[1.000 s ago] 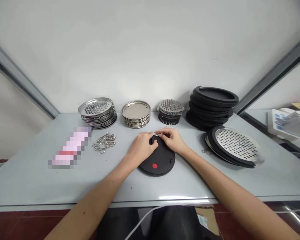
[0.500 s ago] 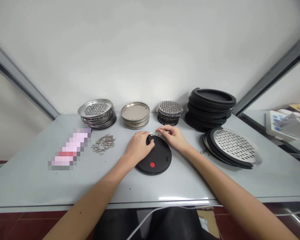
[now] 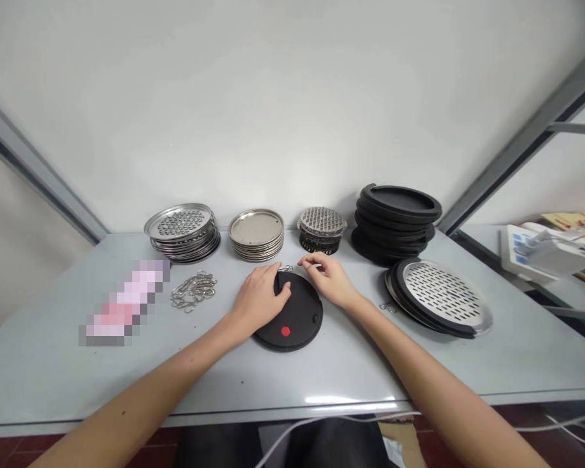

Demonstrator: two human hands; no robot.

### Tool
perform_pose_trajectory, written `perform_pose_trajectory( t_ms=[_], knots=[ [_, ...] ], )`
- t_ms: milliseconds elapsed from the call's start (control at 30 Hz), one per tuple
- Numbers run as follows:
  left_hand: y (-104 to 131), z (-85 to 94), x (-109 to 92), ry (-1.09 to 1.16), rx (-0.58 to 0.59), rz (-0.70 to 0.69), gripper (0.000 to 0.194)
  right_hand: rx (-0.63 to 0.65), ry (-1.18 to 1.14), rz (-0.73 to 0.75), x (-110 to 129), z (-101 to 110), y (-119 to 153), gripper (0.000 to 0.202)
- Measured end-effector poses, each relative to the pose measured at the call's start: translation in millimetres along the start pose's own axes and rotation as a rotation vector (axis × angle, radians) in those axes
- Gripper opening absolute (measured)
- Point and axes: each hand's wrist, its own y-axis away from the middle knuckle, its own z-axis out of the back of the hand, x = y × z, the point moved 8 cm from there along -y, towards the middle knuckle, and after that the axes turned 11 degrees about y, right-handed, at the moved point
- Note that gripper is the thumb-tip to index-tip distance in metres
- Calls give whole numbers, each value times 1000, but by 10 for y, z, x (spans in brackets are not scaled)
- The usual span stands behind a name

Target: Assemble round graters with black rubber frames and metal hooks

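Note:
A round black disc (image 3: 299, 309) with a red dot lies flat on the table before me. My left hand (image 3: 260, 296) grips its upper left edge, fingers over the rim and thumb on top. A small metal wire clip (image 3: 286, 268) sits at the far edge, by the left fingertips. My right hand (image 3: 327, 276) is just right of the clip, its wrist side over the disc's upper right edge. Its thumb and index finger are pinched together; I cannot make out anything between them. A pile of similar wire clips (image 3: 194, 290) lies to the left.
Along the wall stand metal grater discs (image 3: 180, 224), plain metal plates (image 3: 256, 227), smaller spiked discs (image 3: 322, 222) and black rings (image 3: 400, 201). At right lie black rings with a slotted metal disc (image 3: 441, 291); two small clips (image 3: 388, 307) lie beside them. A pixelated pink item (image 3: 131, 299) is at left.
The whole view has shifted a little, so everything appears lower and further left. My right fingertips have drawn slightly away from the clip. My left hand keeps its grip on the disc.

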Motion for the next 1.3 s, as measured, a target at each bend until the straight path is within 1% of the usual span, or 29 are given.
perform_pose_trajectory(
  t_ms=[100, 200, 267, 367, 433, 467, 533, 600, 733, 900, 1000, 1067, 1167, 1300],
  knots=[
    [-4, -2, 13, -2, 2, 19, 43, 46, 78, 31, 10, -60, 31, 30],
    [-2, 6, 23, 32, -25, 25, 40, 94, 141, 107, 48, -132, 63, 40],
    [-1, 44, 6, 90, -61, -9, 36, 129, 173, 150, 74, -178, 79, 42],
    [-4, 162, -11, 174, -94, -75, 29, 150, 192, 165, 86, -202, 83, 41],
    [-13, 240, -10, 186, -43, -125, 30, 133, 189, 175, 101, -184, 76, 37],
    [-14, 263, -15, 176, 15, -163, 34, 120, 186, 180, 111, -168, 72, 35],
    [16, 248, -44, 157, 212, -269, 43, 98, 182, 188, 132, -138, 65, 28],
    [41, 297, -17, 129, 284, -307, 56, 87, 186, 183, 144, -118, 59, 21],
    [107, 296, 0, 108, 415, -338, 82, 96, 184, 176, 154, -113, 57, 13],
    [200, 252, 12, 126, 513, -321, 110, 117, 207, 171, 140, -128, 64, 15],
    [279, 202, 42, 91, 549, -349, 122, 121, 213, 176, 145, -128, 67, 22],
    [318, 161, 63, 62, 560, -372, 124, 129, 207, 190, 162, -132, 67, 25],
    [325, 128, 68, 38, 546, -395, 121, 149, 185, 191, 176, -139, 60, 26],
    [274, 171, 13, 43, 509, -405, 118, 182, 55, 114, 131, -140, 49, 27]
  ],
)
